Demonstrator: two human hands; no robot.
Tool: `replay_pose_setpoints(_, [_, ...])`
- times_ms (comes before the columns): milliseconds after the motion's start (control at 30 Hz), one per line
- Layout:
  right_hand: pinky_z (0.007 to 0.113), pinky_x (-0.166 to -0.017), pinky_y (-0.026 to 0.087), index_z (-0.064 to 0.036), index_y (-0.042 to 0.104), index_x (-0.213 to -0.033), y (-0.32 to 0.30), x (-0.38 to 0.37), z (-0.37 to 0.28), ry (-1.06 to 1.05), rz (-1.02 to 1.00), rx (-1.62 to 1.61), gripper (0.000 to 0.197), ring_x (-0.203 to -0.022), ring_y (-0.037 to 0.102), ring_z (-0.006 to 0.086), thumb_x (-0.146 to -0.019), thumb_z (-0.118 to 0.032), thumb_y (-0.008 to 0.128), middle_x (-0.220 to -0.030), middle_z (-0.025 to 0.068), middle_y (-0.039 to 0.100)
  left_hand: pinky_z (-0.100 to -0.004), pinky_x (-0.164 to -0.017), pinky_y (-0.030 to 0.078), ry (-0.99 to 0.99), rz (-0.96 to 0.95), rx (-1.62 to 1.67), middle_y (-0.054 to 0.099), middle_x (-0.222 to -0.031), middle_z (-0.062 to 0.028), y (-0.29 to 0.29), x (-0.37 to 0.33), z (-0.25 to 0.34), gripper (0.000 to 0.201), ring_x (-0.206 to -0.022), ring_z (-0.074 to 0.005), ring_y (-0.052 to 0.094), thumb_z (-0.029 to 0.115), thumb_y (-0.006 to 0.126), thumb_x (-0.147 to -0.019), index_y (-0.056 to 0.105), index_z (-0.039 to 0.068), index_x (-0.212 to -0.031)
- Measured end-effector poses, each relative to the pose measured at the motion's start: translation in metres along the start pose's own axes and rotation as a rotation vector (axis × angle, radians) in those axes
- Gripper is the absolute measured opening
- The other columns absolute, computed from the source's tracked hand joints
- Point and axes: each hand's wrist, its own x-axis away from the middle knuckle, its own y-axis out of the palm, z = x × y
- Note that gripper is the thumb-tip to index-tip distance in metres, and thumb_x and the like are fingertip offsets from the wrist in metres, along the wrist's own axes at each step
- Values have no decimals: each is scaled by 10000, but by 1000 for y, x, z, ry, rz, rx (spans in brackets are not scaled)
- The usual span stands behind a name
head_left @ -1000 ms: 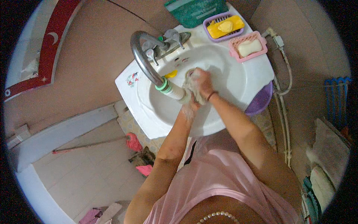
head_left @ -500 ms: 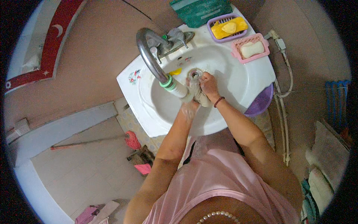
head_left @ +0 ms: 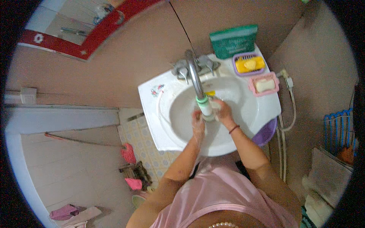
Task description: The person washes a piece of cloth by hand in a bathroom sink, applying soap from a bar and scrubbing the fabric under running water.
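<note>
Over the white washbasin (head_left: 243, 125), my hands are apart on either side of the tap spout (head_left: 193, 72), which ends in a green and white nozzle (head_left: 205, 106). My left hand (head_left: 198, 127) is wet, its fingers loosely bent and apart, with nothing visible in it. My right hand (head_left: 224, 114), with a dark red bracelet (head_left: 234, 129) at the wrist, closes on a pale wet cloth (head_left: 215, 105). The nozzle and blur hide much of this cloth. A small yellow object (head_left: 210, 93) lies in the bowl behind the nozzle.
On the basin's right rim are a purple soap dish (head_left: 236, 70) with yellow soap, a pink dish (head_left: 253, 91) with white soap, and a green pouch (head_left: 234, 41). A purple tub (head_left: 266, 133) and hoses (head_left: 281, 152) are at the right. A red-framed mirror (head_left: 102, 30) hangs upper left.
My hands were together around the pale cloth near the drain. They have now separated, the left one coming to the near left of the nozzle. The view has shifted and turned.
</note>
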Motion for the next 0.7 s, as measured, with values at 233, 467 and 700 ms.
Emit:
replay_pose_setpoints(233, [377, -687, 402, -77, 496, -939, 33, 48, -93, -62, -171, 362, 300, -765, 519, 307, -670, -197, 553, -822, 147, 544, -349, -795, 380, -765, -364, 756, 475, -1058, -95, -11, -11, 55, 481, -941, -227, 464, 434, 285, -816, 406, 60, -1095])
replay_pose_setpoints(467, [373, -656, 403, -66, 513, -886, 30, 10, 35, 188, 42, 262, 306, -769, 516, 281, -629, -214, 589, -818, 131, 544, -333, -798, 392, -485, -146, 255, 494, -1028, -92, 36, -2, 31, 391, -905, -213, 486, 366, 306, -829, 422, 76, -1065])
replay_pose_setpoints(700, [356, -733, 373, -30, 492, -949, 103, 38, 58, 31, 69, 112, 284, -859, 474, 280, -720, -195, 458, -887, 167, 525, -357, -827, 364, -560, -385, 737, 500, -1015, -89, -10, -26, 1, 346, -899, -227, 490, 307, 392, -789, 436, 95, -1058])
